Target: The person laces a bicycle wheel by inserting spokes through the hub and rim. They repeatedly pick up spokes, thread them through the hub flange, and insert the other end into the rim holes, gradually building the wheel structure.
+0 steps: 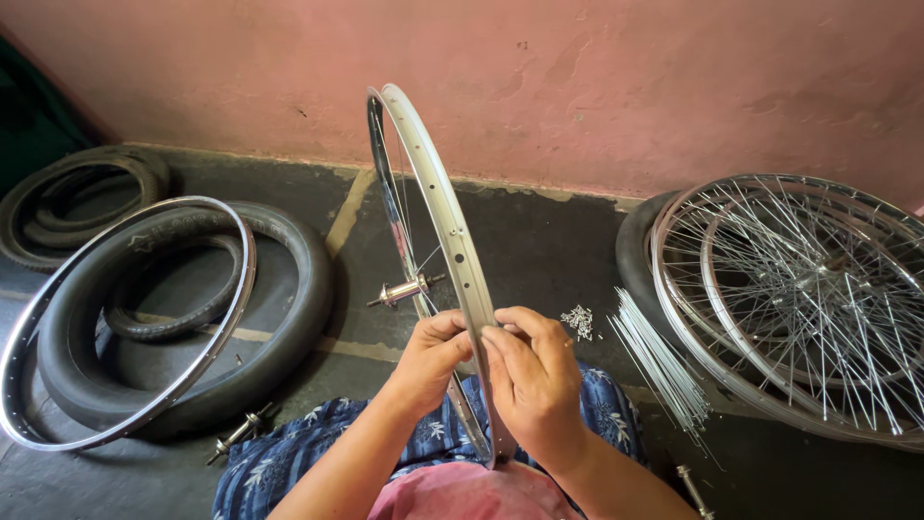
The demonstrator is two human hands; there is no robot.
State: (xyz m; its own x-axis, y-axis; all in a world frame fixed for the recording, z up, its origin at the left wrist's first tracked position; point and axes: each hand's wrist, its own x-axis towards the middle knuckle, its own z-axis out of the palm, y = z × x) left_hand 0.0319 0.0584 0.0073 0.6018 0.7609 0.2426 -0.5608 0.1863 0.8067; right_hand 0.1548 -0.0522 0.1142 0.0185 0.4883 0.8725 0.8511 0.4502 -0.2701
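Note:
A silver bicycle rim [438,202] stands upright on edge in front of me, resting on my lap. A metal hub [402,290] hangs inside it on a few thin spokes. My left hand [430,356] pinches the rim's inner side at its lower part. My right hand [532,376] grips the rim's outer edge at the same height, fingers curled over it. Both hands meet at one spot on the rim.
A bare rim [242,289] leans on black tyres [303,299] at left. A bundle of loose spokes [659,361] and a small pile of nipples [578,321] lie on the floor at right, beside stacked spoked wheels [799,289]. Spare axles [241,431] lie near my knees.

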